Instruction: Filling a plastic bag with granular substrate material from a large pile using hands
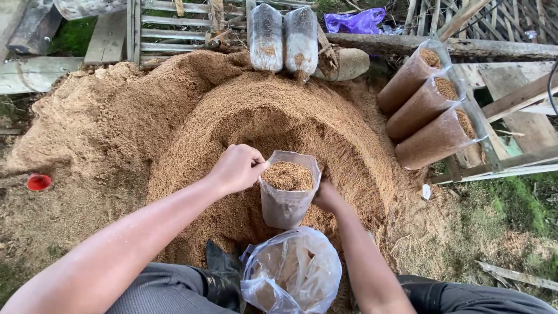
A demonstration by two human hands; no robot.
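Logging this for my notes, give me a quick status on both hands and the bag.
Left hand gripping the rim of the clear bag. Right hand steadying its far side. Bag upright, brimful of sawdust. Nothing in the way.

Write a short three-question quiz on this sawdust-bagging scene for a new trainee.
1. True or false: the clear bag between the hands is empty.
2. How many filled bags lean in the wooden rack on the right? A) one B) three C) five
3. Which hand grips the bag's rim, and where is the other?

Key
1. False: it is filled with sawdust nearly to the rim.
2. B
3. The left hand grips the rim; the right hand is low beside the bag, against the sawdust pile, partly hidden behind the bag.
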